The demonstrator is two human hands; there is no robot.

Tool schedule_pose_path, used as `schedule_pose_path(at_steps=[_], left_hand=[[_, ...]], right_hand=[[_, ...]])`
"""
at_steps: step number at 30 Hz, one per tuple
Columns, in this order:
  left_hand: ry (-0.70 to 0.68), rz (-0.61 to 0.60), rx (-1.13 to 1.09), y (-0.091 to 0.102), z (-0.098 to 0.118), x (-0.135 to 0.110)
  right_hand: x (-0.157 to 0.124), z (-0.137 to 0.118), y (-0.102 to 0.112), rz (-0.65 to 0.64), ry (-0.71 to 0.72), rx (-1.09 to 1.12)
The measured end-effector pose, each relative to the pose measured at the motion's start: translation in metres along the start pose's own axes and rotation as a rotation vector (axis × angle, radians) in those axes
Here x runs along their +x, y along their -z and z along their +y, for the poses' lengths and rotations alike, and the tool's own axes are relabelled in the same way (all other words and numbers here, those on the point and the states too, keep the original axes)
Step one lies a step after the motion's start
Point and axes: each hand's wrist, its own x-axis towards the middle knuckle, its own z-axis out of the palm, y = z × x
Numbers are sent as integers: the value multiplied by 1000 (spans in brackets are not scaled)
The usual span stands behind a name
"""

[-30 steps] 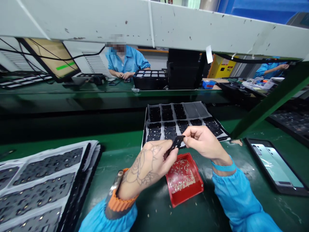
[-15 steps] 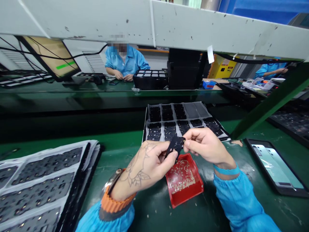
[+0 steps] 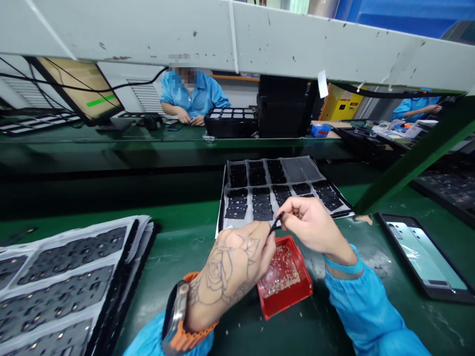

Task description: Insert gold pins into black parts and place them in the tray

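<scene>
My left hand (image 3: pixel 232 267), tattooed and wearing an orange-strapped watch, is closed around a small black flat part (image 3: pixel 276 222) that shows edge-on above its fingers. My right hand (image 3: pixel 311 225) pinches the top end of the same part between thumb and fingertips. Both hands hover over a small red tray (image 3: pixel 287 291) filled with tiny pale pieces. Just beyond the hands lies a black and white tray (image 3: pixel 297 170) with rows of similar black parts in its pockets.
A stack of trays (image 3: pixel 70 277) with black parts lies at the left on the green belt. A phone frame (image 3: pixel 423 252) in a dark holder lies at the right, beside a slanted green strut (image 3: pixel 411 163). Across the line a person in blue (image 3: pixel 193 94) works near a tilted monitor (image 3: pixel 79 89).
My left hand has rolled so its back faces up, turning the black part from face-on to edge-on. My right hand has kept its pinch on the part.
</scene>
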Motion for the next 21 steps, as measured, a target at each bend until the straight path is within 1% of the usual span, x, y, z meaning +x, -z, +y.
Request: schedule_pose_path(at_steps=[3, 9, 13, 21], left_hand=[[18, 27, -14, 1, -1, 1], [17, 24, -115, 8, -5, 7], [19, 44, -173, 10, -3, 9], [42, 40, -179, 10, -3, 9]], right_hand=[[1, -3, -1, -21, 15, 47], [-1, -8, 2, -61, 2, 154], [-3, -9, 4, -84, -11, 146], [-4, -11, 4, -95, -26, 133]])
